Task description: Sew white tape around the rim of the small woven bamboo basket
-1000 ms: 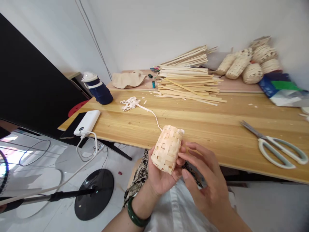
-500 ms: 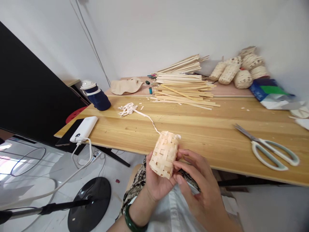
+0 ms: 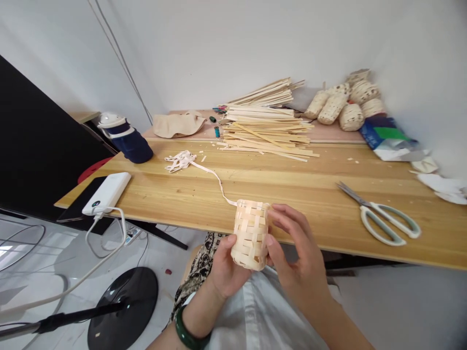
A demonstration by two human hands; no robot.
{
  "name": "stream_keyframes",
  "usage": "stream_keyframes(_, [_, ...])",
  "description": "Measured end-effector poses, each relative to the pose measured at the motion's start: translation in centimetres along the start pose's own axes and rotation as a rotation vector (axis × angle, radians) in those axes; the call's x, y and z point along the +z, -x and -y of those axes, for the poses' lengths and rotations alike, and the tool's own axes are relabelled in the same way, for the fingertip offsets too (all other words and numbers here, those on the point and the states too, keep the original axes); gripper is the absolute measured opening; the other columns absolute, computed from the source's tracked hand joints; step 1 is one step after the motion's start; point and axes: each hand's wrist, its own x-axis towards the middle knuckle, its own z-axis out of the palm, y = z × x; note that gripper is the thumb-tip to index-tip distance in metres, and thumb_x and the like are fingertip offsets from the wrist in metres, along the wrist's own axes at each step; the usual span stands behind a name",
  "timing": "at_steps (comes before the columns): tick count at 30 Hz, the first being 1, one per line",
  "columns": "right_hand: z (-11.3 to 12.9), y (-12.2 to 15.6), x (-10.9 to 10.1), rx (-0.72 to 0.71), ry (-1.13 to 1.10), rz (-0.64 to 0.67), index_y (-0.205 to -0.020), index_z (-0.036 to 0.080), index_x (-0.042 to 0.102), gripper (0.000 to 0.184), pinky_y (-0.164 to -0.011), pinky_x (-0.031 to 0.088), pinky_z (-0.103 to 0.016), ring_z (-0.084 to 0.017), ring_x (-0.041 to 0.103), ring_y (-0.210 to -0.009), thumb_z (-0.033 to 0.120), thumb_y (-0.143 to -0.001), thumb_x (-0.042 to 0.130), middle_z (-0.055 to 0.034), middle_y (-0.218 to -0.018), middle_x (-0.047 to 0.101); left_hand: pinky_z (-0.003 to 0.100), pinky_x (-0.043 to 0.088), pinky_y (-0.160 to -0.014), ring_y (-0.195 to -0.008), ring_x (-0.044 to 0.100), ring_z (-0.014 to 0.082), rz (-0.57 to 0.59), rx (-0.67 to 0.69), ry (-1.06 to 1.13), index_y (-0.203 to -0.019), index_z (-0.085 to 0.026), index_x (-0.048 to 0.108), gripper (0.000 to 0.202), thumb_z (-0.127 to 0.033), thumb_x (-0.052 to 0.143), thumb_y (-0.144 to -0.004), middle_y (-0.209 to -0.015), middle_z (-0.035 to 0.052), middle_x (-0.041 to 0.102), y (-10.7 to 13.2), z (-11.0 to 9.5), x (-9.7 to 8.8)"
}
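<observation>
Cradling one small woven basket (image 3: 251,234) just off the near edge of the table (image 3: 292,184), the left hand (image 3: 224,270) cups its base, thumb pressed on the front. The right hand (image 3: 299,262) grips the right wall with narrowly bent fingers. One white ribbon (image 3: 215,175) trails from the rim to a far-left tangle. One pair of scissors (image 3: 383,219) lies to the right. The finished baskets (image 3: 343,104) far right blur together, too hard to count. The left fingers hide behind the weave. The basket's long axis stands upright, mouth up.
</observation>
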Motion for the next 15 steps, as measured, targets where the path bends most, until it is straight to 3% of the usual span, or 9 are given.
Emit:
stream_keyframes(4, [-0.4, 0.3, -0.5, 0.207, -0.174, -0.007, -0.124, 0.026, 0.060, 0.030, -0.102, 0.051, -0.043, -0.024, 0.055, -0.125, 0.031, -0.094, 0.057, -0.0089, -0.136, 0.055, 0.039, 0.053, -0.089, -0.105, 0.067, 0.0322, -0.121, 0.102, -0.205, -0.112, -0.013, 0.071, 0.049, -0.042, 0.077, -0.072, -0.106, 0.0125, 0.076, 0.3, 0.2, 0.7])
stream_keyframes(8, [-0.7, -0.4, -1.2, 0.453, -0.495, 0.108, -0.123, 0.027, 0.061, 0.034, -0.092, 0.057, -0.035, -0.022, 0.066, -0.112, 0.043, -0.093, 0.061, -0.0080, -0.127, 0.066, 0.037, 0.052, -0.093, -0.116, 0.063, 0.0324, -0.193, 0.246, -0.477, -0.130, -0.020, 0.059, 0.064, -0.034, 0.082, -0.071, -0.125, 0.0106, 0.070, 0.7, 0.2, 2.2])
stream_keyframes(11, [-1.0, -1.6, -1.3, 0.555, -0.704, 0.223, -0.125, 0.025, 0.061, 0.043, -0.097, 0.055, -0.038, -0.024, 0.064, -0.119, 0.047, -0.088, 0.066, -0.0089, -0.130, 0.067, 0.036, 0.047, -0.101, -0.127, 0.056, 0.0314, -0.236, 0.356, -0.687, -0.139, -0.025, 0.052, 0.074, -0.027, 0.084, -0.071, -0.137, 0.0084, 0.063, 0.7, -0.2, 2.8])
stream_keyframes(15, [-1.7, -3.4, -0.9, 0.680, -0.807, 0.313, -0.126, 0.022, 0.062, 0.053, -0.098, 0.054, -0.039, -0.027, 0.063, -0.120, 0.042, -0.079, 0.077, -0.0094, -0.130, 0.067, 0.039, 0.041, -0.108, -0.133, 0.050, 0.0333, -0.195, 0.420, -0.968, -0.148, -0.027, 0.044, 0.087, -0.023, 0.084, -0.071, -0.146, 0.0101, 0.055, 0.1, -1.6, 3.1])
